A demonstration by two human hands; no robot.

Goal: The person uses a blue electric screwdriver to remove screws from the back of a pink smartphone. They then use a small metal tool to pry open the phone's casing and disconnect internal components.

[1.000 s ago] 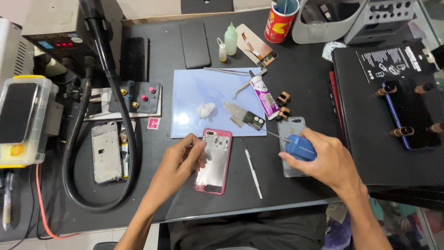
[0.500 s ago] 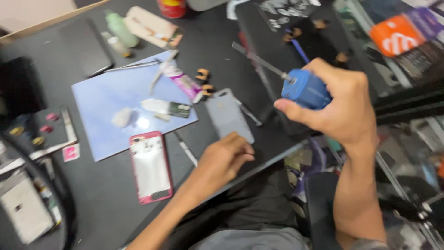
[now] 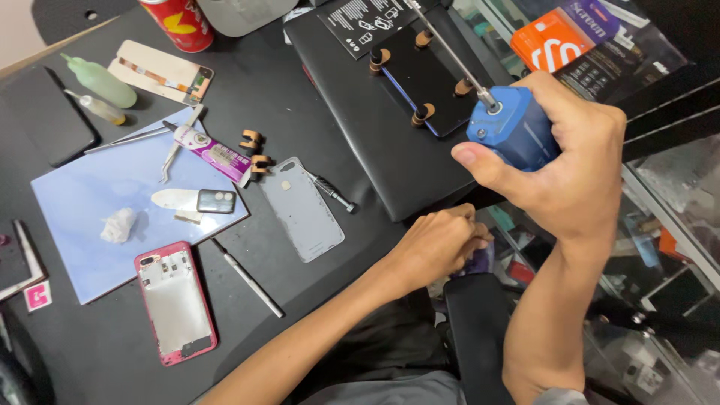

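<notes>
The blue screwdriver [image 3: 512,133] is being gripped tightly by the right hand [image 3: 559,161], raised beside the desk [image 3: 315,82], shaft pointing away. The left hand [image 3: 437,244] is curling closed at the desk edge near the grey back cover [image 3: 301,208], seemingly empty.

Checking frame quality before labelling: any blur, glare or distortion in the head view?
Head view: mostly sharp; right hand and blue screwdriver handle crisp; soft glare patches on the light blue mat; the view is tilted; the lower right area under the table edge is dark and cluttered.
</notes>
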